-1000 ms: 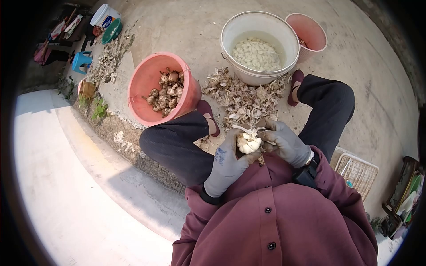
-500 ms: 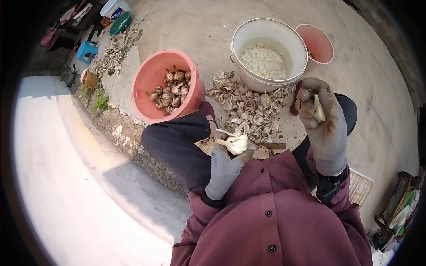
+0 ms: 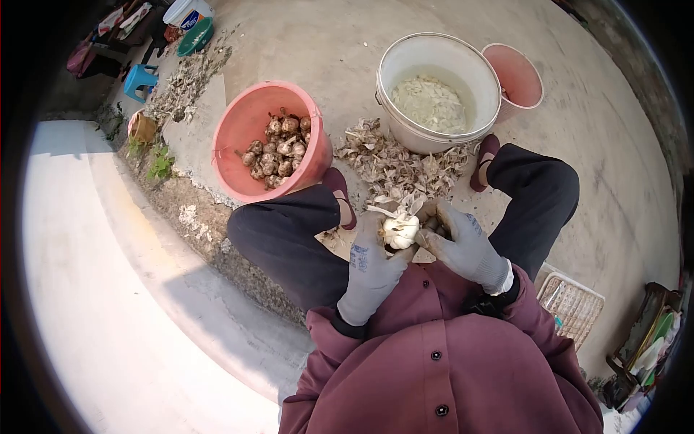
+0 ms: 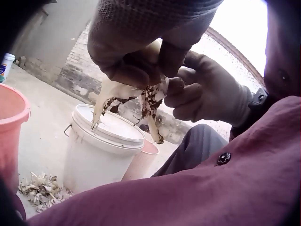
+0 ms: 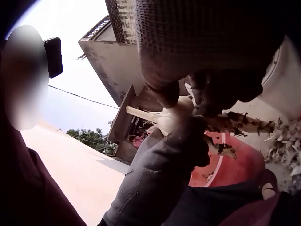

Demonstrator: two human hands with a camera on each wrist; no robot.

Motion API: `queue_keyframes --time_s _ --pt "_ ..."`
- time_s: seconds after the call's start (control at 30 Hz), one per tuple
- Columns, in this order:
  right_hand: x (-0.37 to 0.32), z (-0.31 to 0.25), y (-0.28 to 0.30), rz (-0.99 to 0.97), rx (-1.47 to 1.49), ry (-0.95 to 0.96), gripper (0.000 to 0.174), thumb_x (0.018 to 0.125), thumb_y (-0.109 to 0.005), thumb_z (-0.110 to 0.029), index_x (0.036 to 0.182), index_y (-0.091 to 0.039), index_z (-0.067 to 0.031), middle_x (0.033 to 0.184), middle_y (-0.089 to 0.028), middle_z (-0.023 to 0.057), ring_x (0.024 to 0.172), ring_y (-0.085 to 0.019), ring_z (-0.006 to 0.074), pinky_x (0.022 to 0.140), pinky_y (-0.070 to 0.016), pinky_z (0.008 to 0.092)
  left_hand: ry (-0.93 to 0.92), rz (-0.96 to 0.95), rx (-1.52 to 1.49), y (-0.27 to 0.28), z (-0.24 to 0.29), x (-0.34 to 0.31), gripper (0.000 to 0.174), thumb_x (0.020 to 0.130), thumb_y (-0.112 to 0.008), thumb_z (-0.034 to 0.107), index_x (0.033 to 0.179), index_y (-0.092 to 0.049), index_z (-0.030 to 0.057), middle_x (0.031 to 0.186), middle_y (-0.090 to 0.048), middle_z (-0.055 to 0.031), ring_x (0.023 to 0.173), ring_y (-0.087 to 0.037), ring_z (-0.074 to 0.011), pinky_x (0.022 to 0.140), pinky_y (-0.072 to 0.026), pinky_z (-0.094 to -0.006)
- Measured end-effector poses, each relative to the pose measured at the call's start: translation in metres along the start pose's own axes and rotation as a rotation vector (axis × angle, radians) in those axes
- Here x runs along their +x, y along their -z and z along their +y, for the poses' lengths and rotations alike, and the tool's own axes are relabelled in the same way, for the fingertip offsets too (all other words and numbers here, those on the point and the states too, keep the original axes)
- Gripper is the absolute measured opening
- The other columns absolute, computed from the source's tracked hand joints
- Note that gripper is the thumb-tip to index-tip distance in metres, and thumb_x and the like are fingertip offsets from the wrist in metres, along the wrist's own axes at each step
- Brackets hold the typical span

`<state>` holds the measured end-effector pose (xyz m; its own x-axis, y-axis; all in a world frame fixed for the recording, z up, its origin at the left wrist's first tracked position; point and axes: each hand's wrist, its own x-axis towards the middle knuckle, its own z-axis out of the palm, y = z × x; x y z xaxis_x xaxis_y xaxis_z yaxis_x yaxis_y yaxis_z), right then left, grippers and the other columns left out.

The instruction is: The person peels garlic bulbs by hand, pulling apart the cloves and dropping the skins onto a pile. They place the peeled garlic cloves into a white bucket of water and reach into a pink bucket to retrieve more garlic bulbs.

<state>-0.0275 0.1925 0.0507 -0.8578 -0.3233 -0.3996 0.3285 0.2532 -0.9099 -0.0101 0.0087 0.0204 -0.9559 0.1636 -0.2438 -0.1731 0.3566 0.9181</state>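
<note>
A partly peeled white garlic bulb point(image 3: 400, 233) with dry stalk and loose skin is held between the two gloved hands, in front of the shirt. My left hand point(image 3: 372, 273) grips it from the left, thumb along its near side. From the other side my right hand point(image 3: 470, 249) pinches at the bulb with thumb and curled fingers. In the left wrist view, dark roots and torn skin point(image 4: 153, 101) hang under the fingers. The right wrist view shows the pale bulb point(image 5: 178, 112) between both hands, its stalk pointing left. Dirt stains the grey gloves.
A white bucket point(image 3: 383, 108) holds peeled cloves in water, with a pink bucket point(image 3: 526, 72) behind it. Unpeeled bulbs point(image 3: 278, 155) fill part of a red tub point(image 3: 231, 137) at left. Papery skins point(image 3: 405, 170) lie between the feet. A woven tray point(image 3: 578, 311) stands at right.
My right hand swung out to the right with peeled cloves in its fingers, then came back to the bulb. The water in the white bucket now looks rippled. My left hand kept the bulb.
</note>
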Motion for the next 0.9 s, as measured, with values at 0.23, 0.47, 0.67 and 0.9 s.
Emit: queue_keyframes --time_s 0.23,0.47,0.67,0.9 --pt "-0.006 0.032 -0.005 -0.104 0.253 -0.109 0.016 0.097 -0.054 -0.017 0.093 -0.05 -0.002 0.074 -0.052 0.0014 0.062 -0.05 0.0062 0.056 -0.042 0.0237 -0.243 -0.222 0.317 0.01 0.001 -0.005 0.06 0.073 -0.067 0.002 0.129 -0.046 0.001 0.122 -0.053 -0.0202 0.108 -0.056 -0.039 0.092 -0.0461 -0.0409" --pt "-0.005 0.051 -0.002 -0.167 0.411 -0.087 0.02 0.099 -0.046 -0.016 0.107 -0.056 -0.0008 0.082 -0.054 0.0001 0.066 -0.051 0.0054 0.057 -0.0435 0.0225 -0.371 -0.295 0.503 0.005 0.015 -0.005 0.056 0.077 -0.069 0.01 0.128 -0.047 0.0066 0.115 -0.055 -0.0161 0.093 -0.062 -0.0369 0.075 -0.0515 -0.0442" --pt "-0.01 0.059 0.002 -0.162 0.158 0.359 0.019 0.101 -0.045 -0.018 0.109 -0.054 -0.0033 0.081 -0.05 -0.003 0.064 -0.043 0.0029 0.054 -0.0357 0.0196 -0.408 -0.319 0.448 0.007 0.012 0.0 0.054 0.077 -0.07 0.01 0.127 -0.05 0.0079 0.108 -0.057 -0.0155 0.09 -0.062 -0.0366 0.074 -0.0513 -0.0449" --pt "-0.014 0.053 -0.009 -0.084 0.421 0.037 0.019 0.101 -0.05 -0.022 0.105 -0.053 -0.0038 0.074 -0.047 -0.0044 0.061 -0.04 0.0024 0.053 -0.0331 0.0185 -0.276 -0.254 0.262 0.003 0.005 -0.005 0.056 0.075 -0.075 0.008 0.126 -0.052 0.0004 0.109 -0.062 -0.0157 0.094 -0.065 -0.0284 0.081 -0.0515 -0.0349"
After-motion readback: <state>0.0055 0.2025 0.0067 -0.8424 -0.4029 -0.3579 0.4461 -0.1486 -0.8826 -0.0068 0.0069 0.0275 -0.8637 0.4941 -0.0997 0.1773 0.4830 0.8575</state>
